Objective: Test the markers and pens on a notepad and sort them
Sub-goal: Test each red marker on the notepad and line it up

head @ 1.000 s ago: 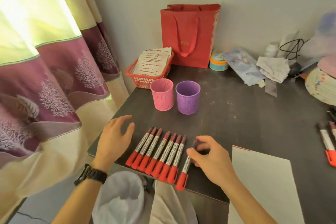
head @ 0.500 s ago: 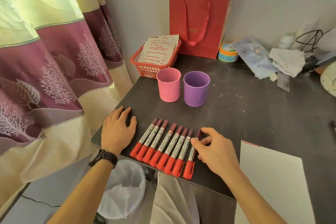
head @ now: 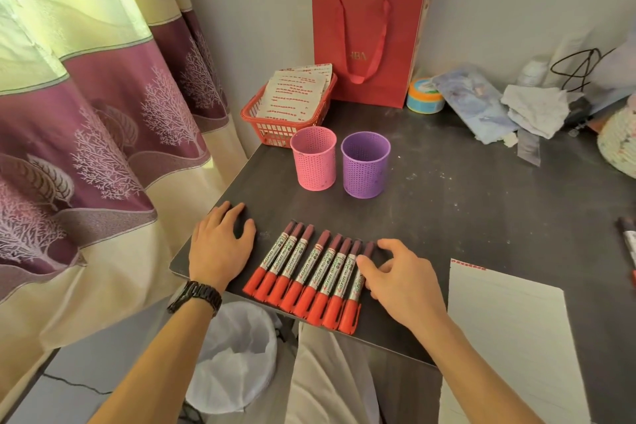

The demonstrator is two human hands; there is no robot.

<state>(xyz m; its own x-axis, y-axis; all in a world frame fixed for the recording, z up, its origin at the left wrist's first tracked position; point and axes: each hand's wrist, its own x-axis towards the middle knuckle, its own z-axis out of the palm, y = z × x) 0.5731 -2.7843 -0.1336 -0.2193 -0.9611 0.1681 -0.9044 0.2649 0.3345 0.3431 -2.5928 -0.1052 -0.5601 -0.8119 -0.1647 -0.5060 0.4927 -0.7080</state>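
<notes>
Several red markers [head: 311,272] with dark caps lie side by side in a tight row near the front edge of the dark table [head: 464,217]. My left hand [head: 220,248] rests flat on the table just left of the row. My right hand [head: 401,277] lies at the row's right end, its fingers touching the last marker. A white notepad [head: 509,330] lies to the right of that hand. Behind the row stand a pink cup [head: 314,158] and a purple cup [head: 366,164], both perforated.
A red basket [head: 275,124] with printed papers and a red paper bag [head: 370,38] stand at the back by the wall. Cloths and clutter [head: 533,107] fill the back right. More markers [head: 629,244] lie at the right edge. A lined bin [head: 234,354] sits below the table.
My right hand pushed the last marker in against the row, closing the gap. My left hand came down flat onto the table beside the row.
</notes>
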